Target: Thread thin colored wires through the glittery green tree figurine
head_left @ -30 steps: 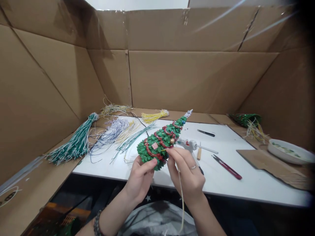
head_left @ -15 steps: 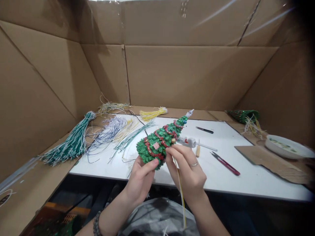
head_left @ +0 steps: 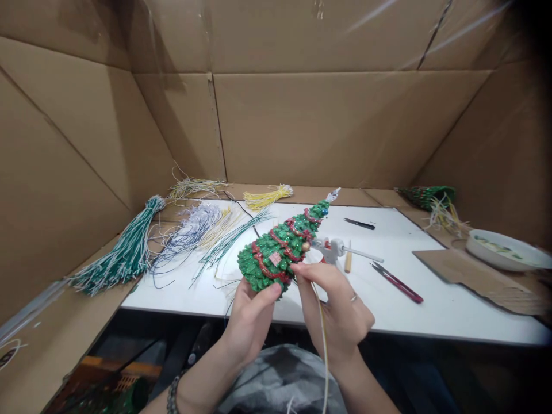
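A small green Christmas tree ornament (head_left: 280, 247) with red garlands and a pale tip leans up to the right above the table. My left hand (head_left: 252, 310) grips its wide lower end, thumb on the near side. At the tree's right side, my right hand (head_left: 334, 302) pinches a thin yellow-and-white wire (head_left: 323, 339) close to the branches. The wire hangs down toward my lap. Its very end is hidden by the fingertips. Behind the right hand lies a glue gun (head_left: 334, 250), partly covered by the tree and hand.
Bundles of green-white wires (head_left: 125, 253), blue-white wires (head_left: 190, 230) and yellow wires (head_left: 267, 197) lie left and back. Right are red-handled snips (head_left: 397, 283), dark snips (head_left: 359, 223), a wooden-handled tool (head_left: 347, 261), a cardboard piece (head_left: 474, 282), a white bowl (head_left: 504, 259) and another green tree (head_left: 426, 196).
My right hand has shifted slightly right and down, its fingertips still by the tree with the wire. The left hand keeps its hold on the tree. The view has tilted a little.
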Action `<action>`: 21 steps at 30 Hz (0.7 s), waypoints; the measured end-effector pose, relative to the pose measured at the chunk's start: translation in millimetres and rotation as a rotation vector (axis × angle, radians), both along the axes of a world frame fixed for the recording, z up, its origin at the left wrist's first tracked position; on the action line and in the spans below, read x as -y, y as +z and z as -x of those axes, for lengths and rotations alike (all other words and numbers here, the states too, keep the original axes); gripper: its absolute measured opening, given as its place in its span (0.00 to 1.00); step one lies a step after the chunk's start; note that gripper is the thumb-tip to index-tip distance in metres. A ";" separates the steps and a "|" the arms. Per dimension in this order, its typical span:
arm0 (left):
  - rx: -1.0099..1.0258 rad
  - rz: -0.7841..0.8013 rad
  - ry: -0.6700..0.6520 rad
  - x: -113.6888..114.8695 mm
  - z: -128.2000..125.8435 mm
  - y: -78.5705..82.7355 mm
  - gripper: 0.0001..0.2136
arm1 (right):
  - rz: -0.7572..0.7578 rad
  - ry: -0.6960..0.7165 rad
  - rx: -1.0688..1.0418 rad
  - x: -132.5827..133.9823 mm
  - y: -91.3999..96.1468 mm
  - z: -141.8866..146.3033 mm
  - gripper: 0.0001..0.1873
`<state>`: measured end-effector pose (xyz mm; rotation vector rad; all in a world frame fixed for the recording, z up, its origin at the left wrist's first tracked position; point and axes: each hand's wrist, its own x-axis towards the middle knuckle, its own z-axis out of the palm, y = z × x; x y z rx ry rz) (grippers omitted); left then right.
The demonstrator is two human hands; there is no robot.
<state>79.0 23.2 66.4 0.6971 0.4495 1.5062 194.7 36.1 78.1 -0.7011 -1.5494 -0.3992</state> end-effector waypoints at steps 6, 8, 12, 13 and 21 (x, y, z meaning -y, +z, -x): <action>0.034 0.033 0.003 0.9 0.4 0.3 0.25 | -0.008 0.027 -0.035 -0.9 -2.4 4.4 0.16; 0.034 0.040 0.008 1.0 1.0 0.5 0.25 | 0.027 0.045 -0.065 -1.6 -4.1 3.8 0.17; 0.020 0.047 0.020 1.3 1.8 1.0 0.25 | 0.163 0.207 -0.095 0.2 -2.8 -0.8 0.17; 0.015 0.046 0.021 1.2 1.8 1.0 0.25 | 0.175 0.233 -0.086 1.3 -1.2 -2.2 0.17; -0.004 0.041 0.017 2.2 0.2 0.3 0.25 | 0.146 0.107 0.035 6.6 12.6 -7.8 0.14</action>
